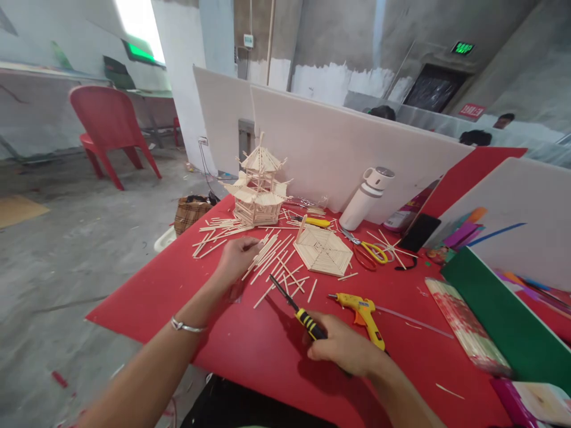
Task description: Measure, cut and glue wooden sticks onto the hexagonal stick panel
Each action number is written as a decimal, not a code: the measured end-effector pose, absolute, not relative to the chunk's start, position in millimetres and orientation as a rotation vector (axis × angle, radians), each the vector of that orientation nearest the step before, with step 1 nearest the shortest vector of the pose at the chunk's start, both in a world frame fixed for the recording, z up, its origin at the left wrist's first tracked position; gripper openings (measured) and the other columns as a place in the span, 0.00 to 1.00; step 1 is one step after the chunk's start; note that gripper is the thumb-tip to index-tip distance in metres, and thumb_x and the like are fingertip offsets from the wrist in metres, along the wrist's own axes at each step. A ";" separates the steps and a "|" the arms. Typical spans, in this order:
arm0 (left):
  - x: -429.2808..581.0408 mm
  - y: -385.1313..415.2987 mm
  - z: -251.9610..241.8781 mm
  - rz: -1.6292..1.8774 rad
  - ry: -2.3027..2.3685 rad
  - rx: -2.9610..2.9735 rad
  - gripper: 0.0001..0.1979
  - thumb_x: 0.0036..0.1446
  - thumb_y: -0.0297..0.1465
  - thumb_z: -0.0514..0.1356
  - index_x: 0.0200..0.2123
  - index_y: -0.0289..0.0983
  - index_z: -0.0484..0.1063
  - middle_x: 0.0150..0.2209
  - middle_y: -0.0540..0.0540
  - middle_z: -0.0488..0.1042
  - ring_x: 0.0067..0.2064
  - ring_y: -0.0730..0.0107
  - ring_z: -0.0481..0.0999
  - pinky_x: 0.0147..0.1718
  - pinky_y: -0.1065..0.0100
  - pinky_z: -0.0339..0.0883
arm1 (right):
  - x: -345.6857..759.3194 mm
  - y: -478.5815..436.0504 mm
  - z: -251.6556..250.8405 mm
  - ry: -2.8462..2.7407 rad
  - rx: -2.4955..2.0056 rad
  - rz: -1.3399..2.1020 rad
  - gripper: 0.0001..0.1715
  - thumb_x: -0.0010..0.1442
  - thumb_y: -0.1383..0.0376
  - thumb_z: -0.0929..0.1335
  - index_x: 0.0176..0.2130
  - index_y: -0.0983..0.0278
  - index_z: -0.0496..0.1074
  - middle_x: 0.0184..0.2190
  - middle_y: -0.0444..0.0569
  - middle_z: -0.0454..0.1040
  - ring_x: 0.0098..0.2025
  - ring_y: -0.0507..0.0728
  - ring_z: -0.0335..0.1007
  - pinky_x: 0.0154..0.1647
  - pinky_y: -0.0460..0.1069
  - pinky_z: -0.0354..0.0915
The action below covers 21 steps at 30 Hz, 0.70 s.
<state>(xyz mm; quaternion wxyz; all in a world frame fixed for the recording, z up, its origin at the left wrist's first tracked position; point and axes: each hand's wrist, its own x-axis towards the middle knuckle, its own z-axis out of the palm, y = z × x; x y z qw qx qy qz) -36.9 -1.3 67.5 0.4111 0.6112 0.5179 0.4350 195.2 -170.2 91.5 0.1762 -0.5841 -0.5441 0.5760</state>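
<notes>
My left hand (241, 257) is closed in a pinch at the left edge of a pile of thin wooden sticks (273, 257). Its fingertips touch the pile, but whether a stick is between them is hidden. In my right hand (341, 345) is a tool with a black and yellow striped handle (310, 324) and a long, narrow dark end, pointing at the loose sticks. Behind the pile stands a pagoda model (259, 184) built of sticks. A flat hexagonal stick panel (323, 251) lies right of the pile, with a short upright stick at its corner.
A yellow glue gun (363, 312) with a clear glue stick lies right of my right hand. Scissors (372, 251), a yellow-handled cutter (314, 222) and a white flask (363, 199) are farther back. A packet of sticks (468, 324) lies beside a green box (504, 309). White boards (312, 137) border the red table (178, 303).
</notes>
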 end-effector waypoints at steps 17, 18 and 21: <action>4.0 -2.9 64.3 1.139 1.074 1.007 0.23 0.38 0.43 0.72 0.33 0.32 0.76 0.16 0.57 0.61 0.17 0.83 0.54 0.15 0.76 0.45 | 379.5 -141.2 83.3 -1.460 -2.355 0.489 0.47 0.47 0.45 0.74 0.61 0.63 0.68 0.50 0.58 0.77 0.50 0.68 0.74 0.50 0.56 0.66; 3.6 -2.7 64.1 1.132 1.063 0.983 0.23 0.37 0.42 0.72 0.33 0.32 0.76 0.16 0.58 0.60 0.17 0.83 0.54 0.15 0.76 0.45 | 395.3 -141.2 79.8 -1.467 -2.360 0.501 0.47 0.46 0.46 0.74 0.60 0.63 0.69 0.50 0.57 0.78 0.50 0.69 0.74 0.50 0.56 0.67; 5.1 -3.6 63.7 1.098 0.991 0.904 0.23 0.36 0.40 0.73 0.34 0.32 0.76 0.19 0.55 0.65 0.17 0.83 0.58 0.14 0.77 0.47 | 431.2 -142.9 70.7 -1.522 -2.408 0.481 0.45 0.40 0.50 0.77 0.56 0.62 0.73 0.49 0.57 0.79 0.51 0.70 0.74 0.49 0.56 0.68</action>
